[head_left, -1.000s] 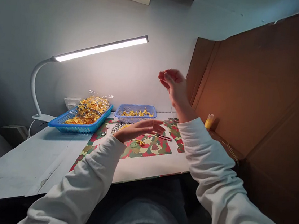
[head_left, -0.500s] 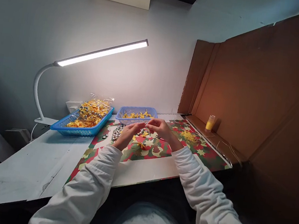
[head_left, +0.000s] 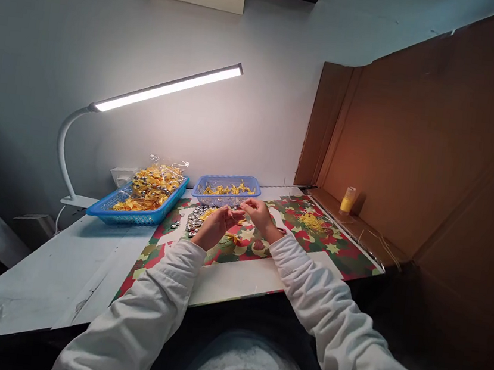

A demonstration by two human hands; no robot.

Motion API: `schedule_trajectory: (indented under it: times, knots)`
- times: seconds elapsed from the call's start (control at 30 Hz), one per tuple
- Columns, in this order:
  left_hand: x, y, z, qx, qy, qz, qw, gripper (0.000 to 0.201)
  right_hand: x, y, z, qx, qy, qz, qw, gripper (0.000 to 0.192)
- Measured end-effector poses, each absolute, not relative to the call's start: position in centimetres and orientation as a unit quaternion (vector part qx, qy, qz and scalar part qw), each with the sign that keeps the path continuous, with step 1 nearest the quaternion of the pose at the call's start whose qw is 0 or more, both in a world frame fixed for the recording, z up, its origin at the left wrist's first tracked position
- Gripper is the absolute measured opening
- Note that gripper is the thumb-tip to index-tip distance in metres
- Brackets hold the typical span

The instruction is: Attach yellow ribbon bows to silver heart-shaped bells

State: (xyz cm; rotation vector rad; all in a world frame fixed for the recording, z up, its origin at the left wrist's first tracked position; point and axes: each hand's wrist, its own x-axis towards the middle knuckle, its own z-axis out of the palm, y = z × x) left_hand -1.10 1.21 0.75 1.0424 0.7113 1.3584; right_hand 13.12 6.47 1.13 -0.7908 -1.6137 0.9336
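My left hand point(head_left: 217, 227) and my right hand point(head_left: 259, 215) meet fingertip to fingertip over the patterned sheet point(head_left: 248, 251). Both are closed in a pinch; whatever sits between the fingers is too small to make out. Just beyond my left hand lies a heap of shiny silver bells or beads point(head_left: 195, 219), partly covered by that hand. A yellow ribbon piece point(head_left: 235, 239) with a thin cord rests on the sheet below the fingers. Further right is a tangle of yellow string point(head_left: 313, 222).
A blue basket point(head_left: 132, 217) heaped with yellow ribbons and silver beads stands at the left. Behind my hands is a lilac-blue basket point(head_left: 228, 180) of yellow pieces. A lamp point(head_left: 169, 86) overhangs the table. At right are a cardboard wall point(head_left: 414, 139) and a small yellow-filled container point(head_left: 347, 201).
My right hand has shifted a little left and down, and its forearm has come inward. My left hand has turned so its curled fingers show more. The view has moved slightly.
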Motion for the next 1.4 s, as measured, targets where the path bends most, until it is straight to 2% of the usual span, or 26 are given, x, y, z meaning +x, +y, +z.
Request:
schedule_trajectory:
  times: [0.13,0.37,0.6,0.73,0.87,0.97,1.13,1.3,1.4]
  knots:
    - [-1.0,1.2,0.8,0.406,0.325,0.619,0.589,0.025,13.4,4.4,1.2,-0.243,-0.74,0.273,0.564,0.01]
    - [-0.7,1.1,0.8,0.436,0.342,0.63,0.545,0.017,12.5,4.4,0.0,-0.286,-0.784,0.177,0.521,0.017]
    - [-0.4,0.9,0.7,0.444,0.348,0.608,0.559,0.016,12.2,5.0,-0.8,-0.279,-0.801,0.204,0.489,0.031]
    - [-0.8,1.1,0.4,0.465,0.352,0.577,0.572,0.018,12.4,5.2,-0.6,-0.262,-0.817,0.213,0.468,0.019]
    - [-1.4,1.5,0.3,0.464,0.366,0.575,0.565,0.021,13.2,5.1,0.5,-0.254,-0.789,0.25,0.5,0.009]
    - [-1.9,1.7,0.2,0.491,0.407,0.582,0.504,0.027,14.1,5.1,1.5,-0.231,-0.761,0.339,0.503,0.011]
    - [-2.4,1.5,0.1,0.629,0.47,0.513,0.347,0.037,15.3,5.1,2.5,-0.226,-0.698,0.492,0.469,0.011]
    - [-2.7,1.0,0.2,0.744,0.486,0.422,0.178,0.022,15.8,5.7,2.5,-0.289,-0.607,0.536,0.511,0.013]
    - [-3.0,1.1,0.1,0.782,0.489,0.37,0.11,0.025,16.0,6.4,2.4,-0.32,-0.535,0.539,0.566,0.013]
